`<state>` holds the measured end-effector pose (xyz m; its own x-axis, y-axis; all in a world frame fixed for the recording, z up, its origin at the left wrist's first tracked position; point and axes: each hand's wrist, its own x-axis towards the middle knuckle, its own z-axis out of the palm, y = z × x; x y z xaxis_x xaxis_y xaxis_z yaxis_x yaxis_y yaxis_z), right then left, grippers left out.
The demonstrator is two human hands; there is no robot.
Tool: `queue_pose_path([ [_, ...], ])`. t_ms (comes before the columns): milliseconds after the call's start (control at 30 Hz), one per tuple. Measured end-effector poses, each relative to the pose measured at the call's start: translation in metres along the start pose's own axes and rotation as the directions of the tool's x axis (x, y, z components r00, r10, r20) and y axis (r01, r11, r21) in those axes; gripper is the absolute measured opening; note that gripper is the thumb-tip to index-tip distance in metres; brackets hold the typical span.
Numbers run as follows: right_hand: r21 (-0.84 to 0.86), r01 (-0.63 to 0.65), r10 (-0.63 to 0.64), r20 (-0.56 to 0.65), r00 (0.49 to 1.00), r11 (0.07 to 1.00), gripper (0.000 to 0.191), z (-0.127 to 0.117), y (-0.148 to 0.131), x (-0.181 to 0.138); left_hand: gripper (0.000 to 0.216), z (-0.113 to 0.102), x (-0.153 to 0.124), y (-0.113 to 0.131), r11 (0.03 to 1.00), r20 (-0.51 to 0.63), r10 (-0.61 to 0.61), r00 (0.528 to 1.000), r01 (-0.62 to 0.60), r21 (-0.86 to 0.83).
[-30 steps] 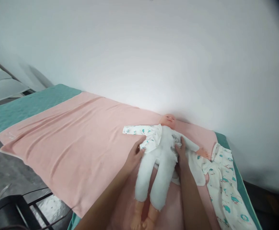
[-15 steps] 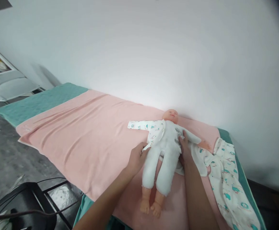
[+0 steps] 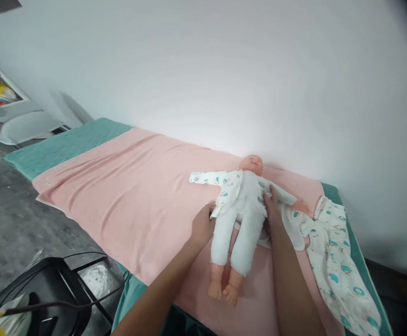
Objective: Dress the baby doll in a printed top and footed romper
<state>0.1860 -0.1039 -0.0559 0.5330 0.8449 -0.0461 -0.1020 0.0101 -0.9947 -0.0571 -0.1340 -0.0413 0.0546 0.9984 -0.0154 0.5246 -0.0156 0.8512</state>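
Note:
A baby doll with a white cloth body lies face up on a pink towel, head toward the wall. A printed white baby shirt is half on it, one sleeve over the doll's arm. My left hand pinches the shirt's lower edge beside the doll's hip. My right hand lies on the doll's chest, fingers closed on the other side of the shirt.
Printed baby trousers lie at the towel's right end. The towel covers a teal mattress against a white wall. A black chair stands at the lower left, white chairs farther back.
The view has shifted, so the doll sits higher and its feet show fully. My left hand has closed on the shirt edge. My right hand stays on the doll's chest.

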Motion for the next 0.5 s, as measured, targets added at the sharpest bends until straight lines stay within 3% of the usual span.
queue_pose_path([
  [100, 0.002, -0.016, 0.016, 0.005, 1.0, 1.0, 0.074, 0.004, -0.003, -0.001, 0.028, -0.003, 0.0, -0.002, 0.992, 0.025, 0.0, 1.0, -0.004, 0.124],
  [300, -0.015, -0.025, 0.025, 0.009, 1.0, 1.0, 0.072, 0.003, -0.007, -0.004, 0.031, -0.015, -0.029, -0.011, 0.964, 0.018, 0.092, 0.996, -0.093, 0.249],
  [400, -0.023, -0.018, 0.018, 0.022, 1.0, 1.0, 0.072, 0.002, -0.007, -0.004, 0.032, -0.015, -0.027, -0.005, 0.943, -0.047, 0.197, 0.979, -0.176, 0.283],
  [500, -0.037, -0.011, 0.012, 0.035, 0.999, 0.999, 0.073, 0.003, -0.006, -0.002, 0.036, -0.015, -0.01, 0.006, 0.861, -0.084, 0.367, 0.927, -0.304, 0.409],
])
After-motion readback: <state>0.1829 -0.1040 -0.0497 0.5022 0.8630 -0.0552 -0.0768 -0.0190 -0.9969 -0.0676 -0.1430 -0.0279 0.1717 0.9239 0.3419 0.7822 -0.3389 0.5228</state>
